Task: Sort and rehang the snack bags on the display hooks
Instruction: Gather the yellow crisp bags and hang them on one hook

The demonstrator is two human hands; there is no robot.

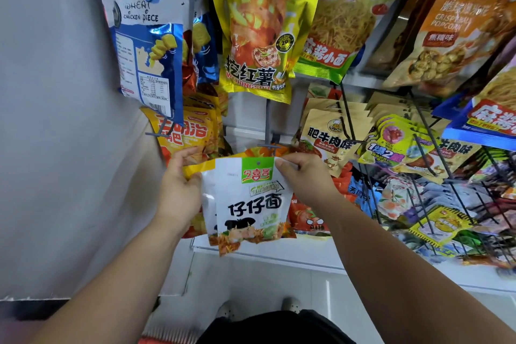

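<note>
A white noodle bag (251, 204) with a green label is held upright at the lower left part of the rack, in front of the white shelf edge (279, 250). Its top right corner is pinched by the right hand (303, 179), thumb in front and fingers curled behind. A small stack of bags is gripped at its left edge by the left hand (178, 190), with the fingers wrapped round it; a yellow-topped bag (196, 169) shows in that stack, just behind the white one. The white bag's top edge is seen just below the end of a grey hook (268, 146), and the hole in its label is visible with nothing through it.

A yellow sweet-potato bag (251, 36) is hung above the hook, and a blue-and-white chicken bag (145, 36) at the rack's left edge, beside the grey wall (55, 120). Orange bags (190, 131) are hung under the chicken bag. Tan beef bags (329, 134) are hung to the right of the hook, and a popcorn bag (460, 22) near the upper right corner.
</note>
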